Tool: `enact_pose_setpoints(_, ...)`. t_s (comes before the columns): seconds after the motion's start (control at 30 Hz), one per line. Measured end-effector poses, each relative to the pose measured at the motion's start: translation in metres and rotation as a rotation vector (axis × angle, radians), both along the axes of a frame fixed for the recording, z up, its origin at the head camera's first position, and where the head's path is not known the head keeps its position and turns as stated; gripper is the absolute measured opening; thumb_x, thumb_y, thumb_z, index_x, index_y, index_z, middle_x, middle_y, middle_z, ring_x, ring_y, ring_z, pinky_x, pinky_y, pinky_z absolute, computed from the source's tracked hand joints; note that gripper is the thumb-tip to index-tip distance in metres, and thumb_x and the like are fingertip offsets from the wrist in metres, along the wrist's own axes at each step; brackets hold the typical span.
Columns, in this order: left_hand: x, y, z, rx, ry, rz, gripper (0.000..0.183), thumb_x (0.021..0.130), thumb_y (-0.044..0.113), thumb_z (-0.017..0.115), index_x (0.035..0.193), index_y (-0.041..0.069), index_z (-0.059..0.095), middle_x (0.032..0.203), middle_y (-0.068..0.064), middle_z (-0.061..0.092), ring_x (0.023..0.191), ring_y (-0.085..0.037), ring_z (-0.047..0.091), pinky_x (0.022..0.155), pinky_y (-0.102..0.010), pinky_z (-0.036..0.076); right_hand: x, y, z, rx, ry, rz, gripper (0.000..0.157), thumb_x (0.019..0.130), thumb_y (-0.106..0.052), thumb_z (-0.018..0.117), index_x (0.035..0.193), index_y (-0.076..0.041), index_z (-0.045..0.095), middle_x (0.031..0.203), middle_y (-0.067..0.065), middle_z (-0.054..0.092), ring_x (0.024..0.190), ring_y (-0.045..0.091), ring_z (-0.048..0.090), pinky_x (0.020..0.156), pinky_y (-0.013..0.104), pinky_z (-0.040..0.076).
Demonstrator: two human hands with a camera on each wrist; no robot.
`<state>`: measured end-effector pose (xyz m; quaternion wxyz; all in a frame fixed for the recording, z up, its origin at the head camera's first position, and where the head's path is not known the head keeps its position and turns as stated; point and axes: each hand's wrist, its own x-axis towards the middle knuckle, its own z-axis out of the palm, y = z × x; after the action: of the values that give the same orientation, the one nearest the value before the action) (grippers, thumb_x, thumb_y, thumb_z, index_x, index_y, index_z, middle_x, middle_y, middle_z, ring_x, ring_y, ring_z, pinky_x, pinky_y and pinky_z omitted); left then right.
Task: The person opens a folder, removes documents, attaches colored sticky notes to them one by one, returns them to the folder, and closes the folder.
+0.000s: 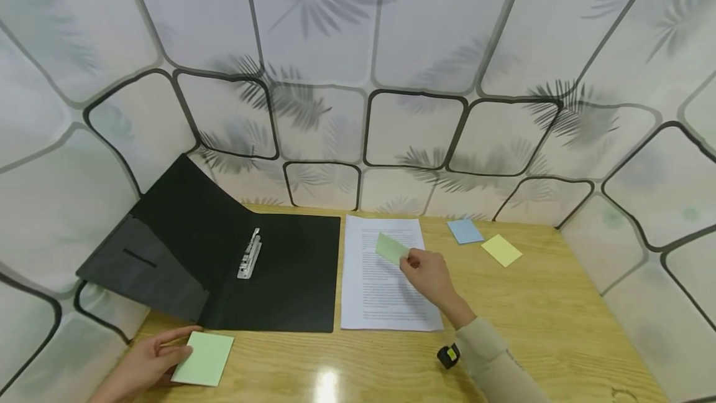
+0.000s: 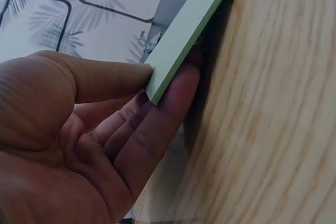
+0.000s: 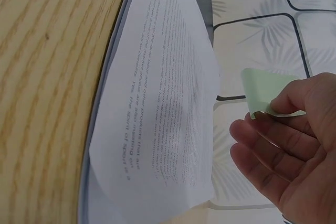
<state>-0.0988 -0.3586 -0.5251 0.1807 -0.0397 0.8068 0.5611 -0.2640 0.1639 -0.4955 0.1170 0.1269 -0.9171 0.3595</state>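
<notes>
One green note [image 1: 390,247], pinched in the right grip [image 1: 429,276] above the printed pages [image 1: 386,303] while the left grip [image 1: 150,358] holds a green pad [image 1: 208,359] near the black folder [image 1: 299,272], suggests a placing step in hand, the next move likely calling for gentle, level lowering.

The person's bare left hand [image 1: 146,358] sits low, its extended thumb [image 2: 113,80] opposing the bent fingers [image 2: 139,145] in a pinch. The bare right hand [image 1: 429,273], farther forward, also pinches between thumb and fingers; its right forearm, in a beige cloth sleeve [image 1: 495,353], slants in from the lower right.
</notes>
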Motion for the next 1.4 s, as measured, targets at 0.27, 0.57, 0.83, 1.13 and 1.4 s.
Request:
enact_pose_setpoints(0.27, 0.000, 0.007, 0.005, -0.164, 0.009, 0.080, 0.054, 0.106, 0.016, 0.063, 0.146, -0.017, 0.047, 0.112, -0.023, 0.077, 0.084, -0.010, 0.072, 0.070, -0.031, 0.064, -0.001, -0.002, -0.005, 0.011, 0.014, 0.015, 0.018, 0.091, -0.007, 0.072, 0.073, -0.008, 0.072, 0.071, 0.004, 0.075, 0.059, 0.009, 0.054, 0.055, 0.021, 0.044)
enact_pose_setpoints(0.57, 0.001, 0.016, 0.019, -0.333, -0.001, 0.184, 0.052, 0.110, 0.024, 0.058, 0.133, -0.022, 0.058, 0.108, -0.029, 0.076, 0.077, -0.021, 0.078, 0.065, -0.034, 0.065, -0.001, -0.004, -0.009, 0.000, 0.019, 0.024, 0.020, 0.091, -0.007, 0.072, 0.071, -0.008, 0.071, 0.072, 0.005, 0.076, 0.061, 0.010, 0.061, 0.058, 0.022, 0.047)
enact_pose_setpoints(0.83, -0.001, 0.025, 0.034, -0.451, 0.072, 0.167, 0.040, 0.110, 0.026, 0.059, 0.115, -0.011, 0.073, 0.086, -0.007, 0.076, 0.071, -0.012, 0.068, 0.059, -0.026, 0.056, -0.002, -0.005, -0.011, 0.007, 0.021, 0.027, 0.019, 0.091, -0.007, 0.072, 0.072, -0.009, 0.071, 0.073, 0.004, 0.077, 0.065, 0.012, 0.066, 0.063, 0.025, 0.053)
enact_pose_setpoints(1.13, -0.022, 0.064, 0.049, -0.202, 0.123, 0.135, 0.053, 0.111, 0.036, 0.057, 0.140, -0.008, 0.062, 0.105, -0.016, 0.079, 0.090, -0.021, 0.079, 0.074, -0.034, 0.066, -0.003, -0.009, -0.016, 0.027, 0.033, 0.037, 0.015, 0.092, -0.007, 0.072, 0.077, -0.007, 0.076, 0.077, 0.005, 0.078, 0.069, 0.014, 0.070, 0.064, 0.026, 0.056)
enact_pose_setpoints(1.4, -0.062, 0.111, 0.042, -0.048, 0.195, 0.039, 0.044, 0.110, 0.027, 0.058, 0.137, -0.006, 0.066, 0.109, -0.019, 0.079, 0.099, -0.027, 0.079, 0.083, -0.038, 0.066, 0.001, -0.013, -0.018, 0.061, 0.119, 0.066, 0.013, 0.091, -0.005, 0.073, 0.096, -0.004, 0.084, 0.092, 0.011, 0.082, 0.074, 0.020, 0.076, 0.065, 0.029, 0.061)
